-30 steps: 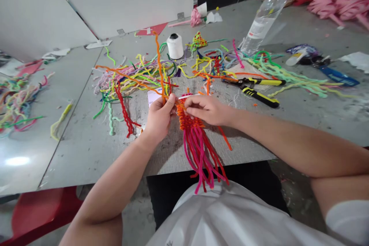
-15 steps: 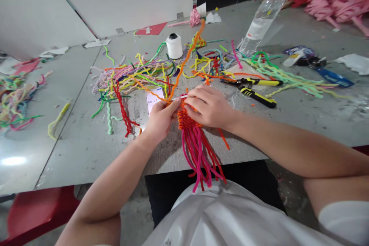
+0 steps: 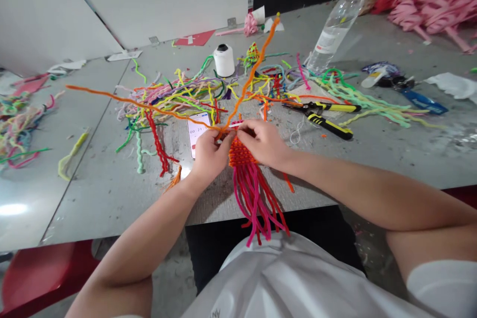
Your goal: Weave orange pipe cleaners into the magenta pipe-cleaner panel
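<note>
A small woven piece [image 3: 239, 154] of orange and red yarn sits between my hands at the table's front, with a pink and red fringe [image 3: 255, 198] hanging toward my lap. My left hand [image 3: 210, 153] is closed at its upper left corner, pinching orange yarn [image 3: 249, 82] whose two long ends spread up right and out left. Bent fingers of my right hand [image 3: 265, 143] pinch the upper edge of the weave, close to the left fingertips. A thin white stick [image 3: 234, 124] lies across the top there. The exact grip of the fingertips is partly hidden.
A phone [image 3: 194, 134] showing a timer lies by my left hand. Beyond are tangled yarn strands [image 3: 175, 94], a white thread spool [image 3: 224, 62], yellow-black pliers [image 3: 328, 118] and a tilted plastic bottle [image 3: 337, 22]. Pink loops [image 3: 428, 0] are heaped at the back right.
A second orange yarn end now stretches far to the left, and the other end leans further right. My right fingers have moved in beside the left fingertips, showing more of the weave.
</note>
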`<state>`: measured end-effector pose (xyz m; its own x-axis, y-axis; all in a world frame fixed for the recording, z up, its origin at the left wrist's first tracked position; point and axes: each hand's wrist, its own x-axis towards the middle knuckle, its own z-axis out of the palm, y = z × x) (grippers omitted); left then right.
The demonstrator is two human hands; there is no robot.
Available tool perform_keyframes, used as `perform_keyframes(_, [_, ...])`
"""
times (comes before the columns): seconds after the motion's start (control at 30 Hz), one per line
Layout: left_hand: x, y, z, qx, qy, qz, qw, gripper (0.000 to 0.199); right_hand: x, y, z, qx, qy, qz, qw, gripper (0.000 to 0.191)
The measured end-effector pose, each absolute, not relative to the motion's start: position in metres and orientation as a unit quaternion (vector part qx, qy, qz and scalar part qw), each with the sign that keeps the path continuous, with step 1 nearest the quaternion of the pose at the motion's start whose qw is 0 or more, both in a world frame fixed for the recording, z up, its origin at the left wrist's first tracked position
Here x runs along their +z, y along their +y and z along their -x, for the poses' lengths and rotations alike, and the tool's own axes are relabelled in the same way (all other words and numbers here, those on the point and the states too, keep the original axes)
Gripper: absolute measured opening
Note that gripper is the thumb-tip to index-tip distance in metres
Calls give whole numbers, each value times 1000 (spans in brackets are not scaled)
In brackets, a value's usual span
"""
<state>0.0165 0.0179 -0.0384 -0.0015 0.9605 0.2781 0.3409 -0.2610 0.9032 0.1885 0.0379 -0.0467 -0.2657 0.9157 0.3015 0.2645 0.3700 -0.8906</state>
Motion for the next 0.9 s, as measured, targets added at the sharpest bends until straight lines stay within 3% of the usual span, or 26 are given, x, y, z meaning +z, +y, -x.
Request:
perform_keyframes(0.1, [-33,17,-14,459,497,-692,251,12,-41,44,-188,596,-575,427,364,17])
perform_keyframes(0.2, [-30,17,-15,456,486,-693,273,8,-34,47,-193,621,-568,420,338,20])
perform_keyframes(0.27, [-31,17,-15,454,491,-677,306,7,-30,46,-198,528,-638,432,357,21])
perform_keyframes(0.43, [-37,20,-16,455,509,-619,389,18,-31,41,-207,135,-844,365,369,11])
perform_keyframes(0.67, [-35,18,-18,453,502,-544,496,30,-31,38,-211,-64,-903,335,260,26])
perform_keyframes(0.8, [-34,20,-14,451,496,-543,506,31,-26,41,-212,7,-908,323,267,29])
perform_keyframes(0.9, [-32,20,-11,454,477,-552,511,32,-27,46,-209,261,-841,328,343,21])
